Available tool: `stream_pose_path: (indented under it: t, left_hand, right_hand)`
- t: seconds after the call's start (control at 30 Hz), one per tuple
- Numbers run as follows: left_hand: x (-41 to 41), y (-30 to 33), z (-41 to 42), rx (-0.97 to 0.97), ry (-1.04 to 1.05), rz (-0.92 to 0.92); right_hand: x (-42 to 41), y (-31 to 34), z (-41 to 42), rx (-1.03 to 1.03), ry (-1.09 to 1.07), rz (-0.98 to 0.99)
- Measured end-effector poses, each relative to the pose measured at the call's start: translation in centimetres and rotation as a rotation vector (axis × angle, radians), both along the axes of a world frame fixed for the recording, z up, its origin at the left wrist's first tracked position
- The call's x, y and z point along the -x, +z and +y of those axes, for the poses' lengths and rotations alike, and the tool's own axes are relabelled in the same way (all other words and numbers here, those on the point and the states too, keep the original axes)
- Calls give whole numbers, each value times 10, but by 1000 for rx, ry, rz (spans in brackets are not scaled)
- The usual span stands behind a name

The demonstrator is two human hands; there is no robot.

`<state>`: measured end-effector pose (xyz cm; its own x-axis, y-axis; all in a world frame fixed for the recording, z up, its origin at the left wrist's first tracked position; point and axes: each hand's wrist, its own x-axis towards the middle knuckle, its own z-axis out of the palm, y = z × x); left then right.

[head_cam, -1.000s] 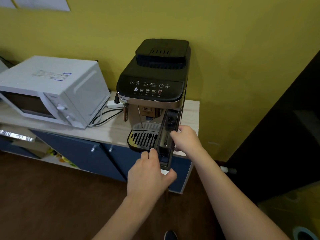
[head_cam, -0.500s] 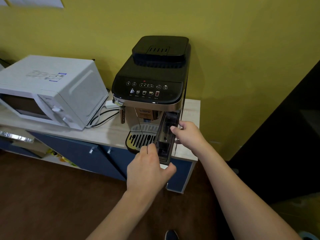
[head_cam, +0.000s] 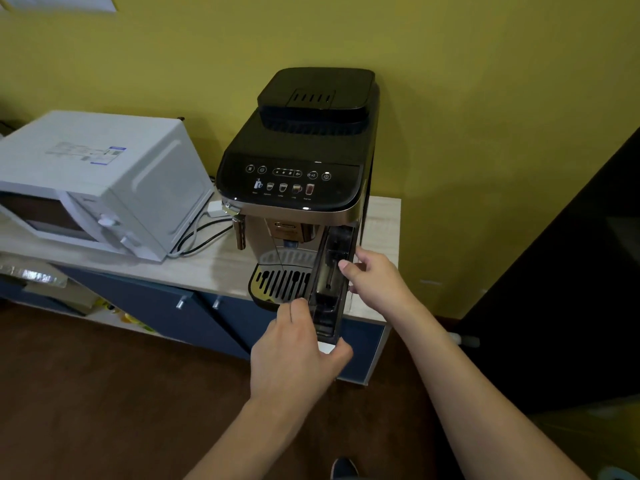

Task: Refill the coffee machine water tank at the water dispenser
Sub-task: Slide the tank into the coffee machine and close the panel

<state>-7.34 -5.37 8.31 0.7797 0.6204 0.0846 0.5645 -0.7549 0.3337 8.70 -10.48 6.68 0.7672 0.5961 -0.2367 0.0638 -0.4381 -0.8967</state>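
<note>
Water tank [head_cam: 328, 278], rigid smooth plastic and probably light now, is clasped between left hand [head_cam: 298, 355] below and right hand [head_cam: 375, 280] beside.

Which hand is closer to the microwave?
Left. The left hand grips the tank's front end, on the side toward the microwave. The right hand holds the tank's far side, farther from it.

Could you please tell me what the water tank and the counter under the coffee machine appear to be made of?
Water tank: probably smoky see-through plastic, glossy; inner parts show through its wall. Counter: pale wood-look board, matte, with visible grain lines; whether solid wood or laminate is unclear.
</note>
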Motion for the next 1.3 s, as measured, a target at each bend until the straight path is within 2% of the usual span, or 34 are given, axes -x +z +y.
stream_pose_path:
  t: [0.37,0.63,0.77,1.3]
  left_hand:
    - [0,2,4,16,-4,-14]
    - [-2,2,3,21,-23,22]
    - [-6,4,4,15,-26,20]
    - [2,-4,6,4,18,-2]
  right_hand:
    - [1,-8,6,-60,-44,23]
    - [1,-10,5,-5,-22,-63]
    - [-3,-7,6,-26,-23,-16]
    - [3,-24,6,-14,3,-65]
